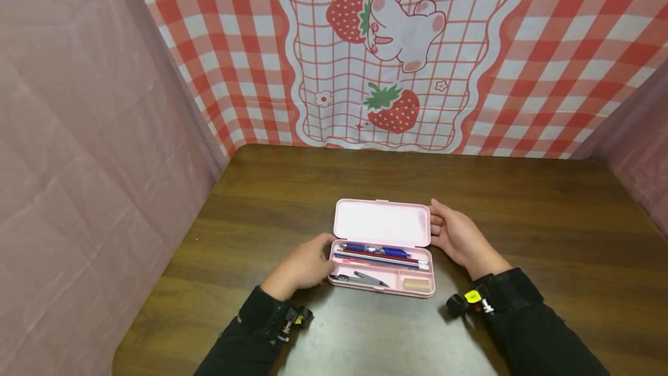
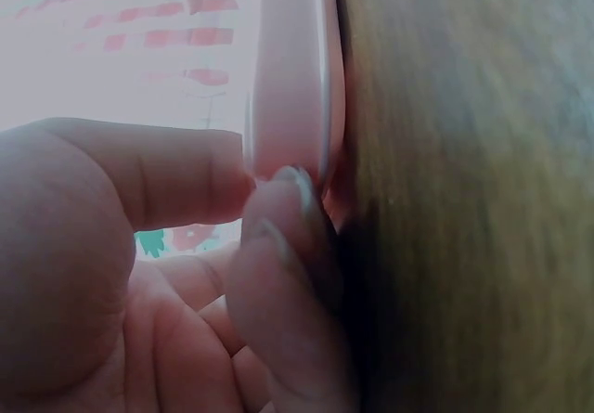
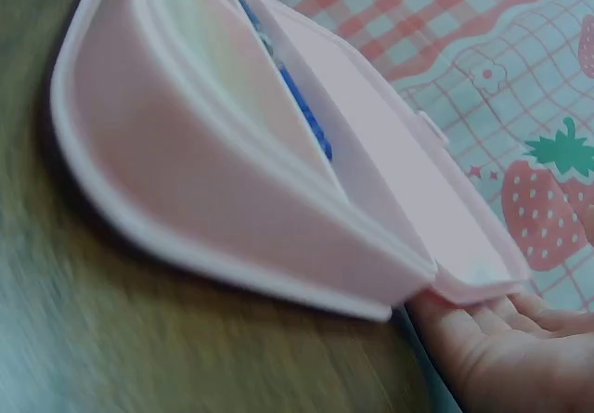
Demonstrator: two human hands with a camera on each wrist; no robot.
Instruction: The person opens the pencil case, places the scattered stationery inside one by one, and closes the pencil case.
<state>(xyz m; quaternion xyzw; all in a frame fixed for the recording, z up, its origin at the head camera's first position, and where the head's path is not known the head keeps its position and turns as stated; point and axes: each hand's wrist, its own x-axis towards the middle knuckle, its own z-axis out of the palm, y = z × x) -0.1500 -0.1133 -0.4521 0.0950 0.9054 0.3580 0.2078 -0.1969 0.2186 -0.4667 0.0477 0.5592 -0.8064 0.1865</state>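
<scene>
A pink pencil case (image 1: 432,274) lies on the table with its lid (image 1: 383,222) swung back. Inside are a blue pen (image 1: 395,252), several pencils (image 1: 383,260), a grey compass (image 1: 371,278) and, in the right front compartment, a beige eraser (image 1: 416,284). My left hand (image 1: 307,261) grips the left end of the case's base; the left wrist view has thumb and fingers on either side of that end wall. Beside the lid's right edge is my right hand (image 1: 459,237), palm inward. In the right wrist view its fingers reach under the lid's edge, their tips hidden.
The brown wooden table (image 1: 543,213) surrounds the case. A red-and-white checked cloth (image 1: 250,57) with strawberries hangs along its back edge. Pale pink cloth (image 1: 99,161) hangs at the left, and more pink cloth (image 1: 639,144) at the right.
</scene>
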